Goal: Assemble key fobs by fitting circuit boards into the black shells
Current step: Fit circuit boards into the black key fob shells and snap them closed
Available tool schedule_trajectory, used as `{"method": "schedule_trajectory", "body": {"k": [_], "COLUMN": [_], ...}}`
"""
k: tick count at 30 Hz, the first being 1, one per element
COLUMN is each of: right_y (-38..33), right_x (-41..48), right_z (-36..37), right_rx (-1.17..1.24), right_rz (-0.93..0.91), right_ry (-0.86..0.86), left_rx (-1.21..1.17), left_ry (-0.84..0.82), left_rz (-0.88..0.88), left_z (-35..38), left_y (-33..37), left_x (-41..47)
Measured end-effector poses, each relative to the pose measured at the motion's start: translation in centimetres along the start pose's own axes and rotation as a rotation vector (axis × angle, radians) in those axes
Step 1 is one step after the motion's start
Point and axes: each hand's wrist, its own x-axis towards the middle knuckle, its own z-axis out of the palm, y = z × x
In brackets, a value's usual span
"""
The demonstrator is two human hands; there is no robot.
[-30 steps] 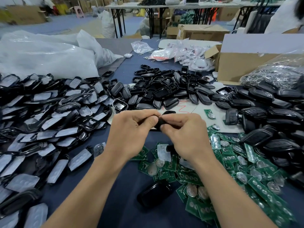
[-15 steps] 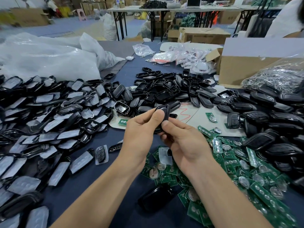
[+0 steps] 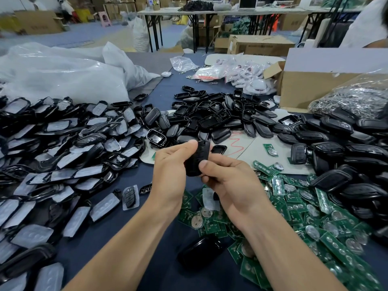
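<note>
You have tipped the one black plastic key fob shell (image 3: 198, 159) upright since a second ago, above the dark blue bench (image 3: 105, 234). Two grips clamp it: left grip (image 3: 172, 164) at its top, right grip (image 3: 235, 183) lower. Uncountable green circuit boards (image 3: 310, 208) lie beneath.

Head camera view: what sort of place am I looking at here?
Most likely a small factory or assembly workshop: heaps of black shells and green circuit boards cover the table, and cardboard boxes and bagged parts stand behind.
</note>
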Motion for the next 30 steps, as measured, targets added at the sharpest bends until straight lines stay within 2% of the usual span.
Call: {"method": "schedule_trajectory", "body": {"k": [6, 10, 18, 26, 30], "right_y": [-0.3, -0.3, -0.3, -0.4, -0.2], "right_x": [0.2, 0.4, 0.5, 0.4, 0.5], "right_z": [-0.3, -0.5, -0.6, -1.0, -1.3], "right_rx": [0.011, 0.029, 0.078, 0.070, 0.001], "right_rz": [-0.041, -0.101, -0.086, -0.094, -0.114], "right_ry": [-0.103, -0.125, -0.123, -0.142, -0.136], "left_rx": [0.005, -0.030, -0.027, 0.201, 0.274], "left_ry": [-0.072, -0.151, -0.183, -0.166, -0.143], "left_rz": [0.083, 0.134, 0.185, 0.332, 0.335], "left_z": [0.2, 0.3, 0.3, -0.1, 0.0], "left_y": [0.0, 0.0, 0.3, -0.5, -0.4], "left_x": [-0.3, -0.3, -0.6, -0.4, -0.6]}}
